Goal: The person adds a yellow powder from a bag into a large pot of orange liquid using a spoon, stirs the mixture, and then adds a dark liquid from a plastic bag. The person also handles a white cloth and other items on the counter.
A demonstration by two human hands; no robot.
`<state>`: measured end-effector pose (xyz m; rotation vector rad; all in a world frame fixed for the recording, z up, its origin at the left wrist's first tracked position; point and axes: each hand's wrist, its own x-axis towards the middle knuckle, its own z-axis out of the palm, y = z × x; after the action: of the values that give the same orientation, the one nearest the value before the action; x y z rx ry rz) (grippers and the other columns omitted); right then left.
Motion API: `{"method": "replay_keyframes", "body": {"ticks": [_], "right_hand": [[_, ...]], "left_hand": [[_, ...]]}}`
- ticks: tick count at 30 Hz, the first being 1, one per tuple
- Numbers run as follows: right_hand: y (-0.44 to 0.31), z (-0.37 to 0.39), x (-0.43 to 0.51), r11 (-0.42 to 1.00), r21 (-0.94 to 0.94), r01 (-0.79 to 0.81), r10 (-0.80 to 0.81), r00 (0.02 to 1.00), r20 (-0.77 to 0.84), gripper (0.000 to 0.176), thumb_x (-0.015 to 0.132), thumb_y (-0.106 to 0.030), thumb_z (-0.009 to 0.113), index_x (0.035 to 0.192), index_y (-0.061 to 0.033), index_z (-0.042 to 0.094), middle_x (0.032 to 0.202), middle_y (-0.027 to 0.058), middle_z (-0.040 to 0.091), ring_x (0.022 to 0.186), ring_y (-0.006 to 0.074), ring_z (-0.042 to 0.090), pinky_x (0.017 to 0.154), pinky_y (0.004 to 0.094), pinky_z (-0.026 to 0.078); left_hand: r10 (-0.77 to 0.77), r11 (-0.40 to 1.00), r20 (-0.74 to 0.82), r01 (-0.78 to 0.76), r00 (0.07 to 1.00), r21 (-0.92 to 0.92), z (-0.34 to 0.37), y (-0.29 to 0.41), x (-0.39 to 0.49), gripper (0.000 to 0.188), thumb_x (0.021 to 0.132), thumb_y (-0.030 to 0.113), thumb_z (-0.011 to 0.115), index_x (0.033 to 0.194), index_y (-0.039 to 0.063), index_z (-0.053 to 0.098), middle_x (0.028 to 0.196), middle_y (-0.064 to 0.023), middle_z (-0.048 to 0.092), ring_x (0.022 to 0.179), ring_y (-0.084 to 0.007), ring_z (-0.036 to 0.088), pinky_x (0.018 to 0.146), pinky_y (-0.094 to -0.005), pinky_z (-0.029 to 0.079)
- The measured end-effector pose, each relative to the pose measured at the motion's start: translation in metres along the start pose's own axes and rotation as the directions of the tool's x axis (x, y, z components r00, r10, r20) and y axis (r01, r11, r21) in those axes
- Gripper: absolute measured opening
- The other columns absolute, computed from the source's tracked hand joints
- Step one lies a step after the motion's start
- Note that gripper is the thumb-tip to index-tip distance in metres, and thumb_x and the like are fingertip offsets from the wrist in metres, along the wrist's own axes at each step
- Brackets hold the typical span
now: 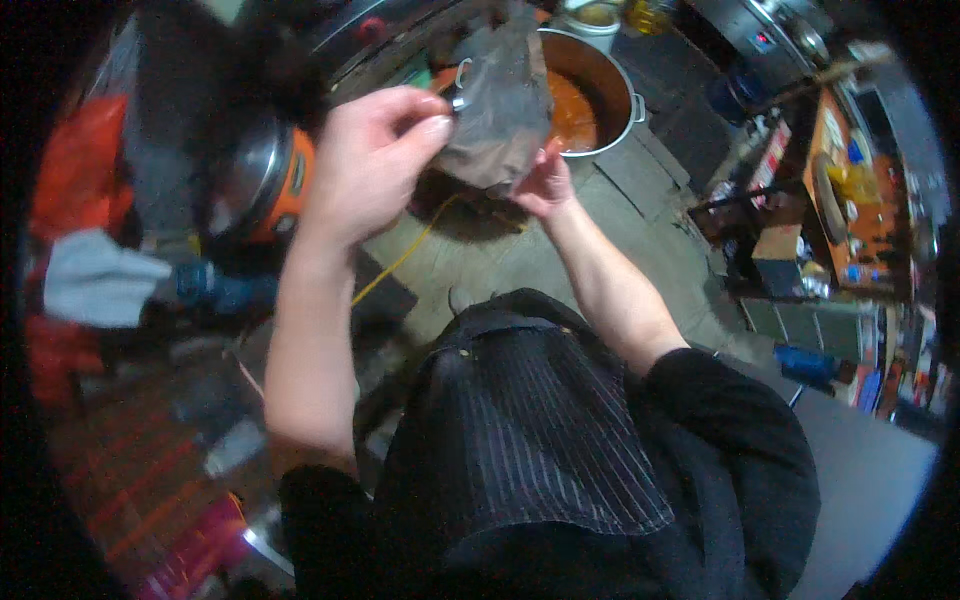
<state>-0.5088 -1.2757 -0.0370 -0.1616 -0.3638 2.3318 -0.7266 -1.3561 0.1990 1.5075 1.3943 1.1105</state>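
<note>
A dark grey-brown sheet of soft material (491,124), cloth or leather, hangs in front of me between my two hands. Thumb and forefinger of my left hand (379,150) are pinched together at its left edge, beside a small shiny spot. My right hand (546,184) grips its lower right edge. Behind the sheet stands a large metal pot (619,71) with a pale rim and a loop handle. Orange-brown liquid (574,112) lies inside; the sheet covers the pot's left part.
An orange appliance with a rounded metallic top (251,176) stands left, near a yellow cord (405,255) on the concrete floor (630,202). A cluttered wooden workbench (874,232) is at right, and a grey tabletop (855,465) at lower right. A white bucket (592,26) sits beyond the pot.
</note>
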Motion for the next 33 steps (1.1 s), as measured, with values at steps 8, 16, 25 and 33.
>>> {"method": "replay_keyframes", "body": {"ticks": [8, 16, 25, 33], "right_hand": [[-0.162, -0.044, -0.046, 0.873, -0.322, 0.366, -0.448, 0.862, -0.237, 0.067, 0.084, -0.049, 0.073, 0.139, -0.0154, 0.055, 0.14, 0.0043, 0.057, 0.132, 0.0277, 0.05, 0.114, 0.0547, 0.034], [-0.252, -0.16, 0.02, 0.596, -0.803, -0.007, -0.644, 0.594, -0.483, 0.044, 0.097, -0.025, 0.068, 0.132, -0.0001, 0.059, 0.125, 0.0046, 0.064, 0.112, 0.0152, 0.06, 0.09, 0.0297, 0.049], [-0.318, -0.198, 0.107, -0.348, -0.725, -0.595, -0.616, 0.728, -0.301, 0.037, 0.094, -0.043, 0.066, 0.094, -0.0061, 0.07, 0.077, 0.0127, 0.069, 0.072, 0.026, 0.067, 0.072, 0.0394, 0.052], [-0.363, -0.124, 0.126, -0.587, -0.625, -0.515, -0.614, 0.786, -0.07, 0.054, 0.092, -0.06, 0.058, 0.093, -0.0081, 0.072, 0.077, 0.0182, 0.07, 0.074, 0.033, 0.071, 0.072, 0.045, 0.053]], "left_hand": [[0.146, 0.989, -0.019, -0.146, 0.989, 0.009, 0.111, -0.076, 0.141, 0.033, 0.093, 0.022, 0.068, 0.113, -0.004, 0.067, 0.097, -0.0133, 0.073, 0.087, -0.0167, 0.067, 0.08, -0.0314, 0.053], [-0.517, 0.827, -0.187, 0.544, 0.835, 0.145, 0.089, -0.239, 0.025, 0.037, 0.091, 0.021, 0.071, 0.118, -0.004, 0.065, 0.11, -0.0137, 0.068, 0.101, -0.0197, 0.066, 0.089, -0.0318, 0.051], [-0.149, 0.668, -0.24, 0.276, 0.959, 0.691, 0.032, -0.309, -0.146, 0.036, 0.091, 0.024, 0.069, 0.114, -0.003, 0.064, 0.101, -0.0152, 0.069, 0.093, -0.0282, 0.066, 0.086, -0.0371, 0.052], [-0.102, 0.596, -0.36, 0.347, 0.927, 0.724, 0.014, -0.318, -0.185, 0.025, 0.094, 0.024, 0.065, 0.099, -0.001, 0.065, 0.094, -0.0103, 0.066, 0.09, -0.0228, 0.063, 0.082, -0.0354, 0.049]]}}
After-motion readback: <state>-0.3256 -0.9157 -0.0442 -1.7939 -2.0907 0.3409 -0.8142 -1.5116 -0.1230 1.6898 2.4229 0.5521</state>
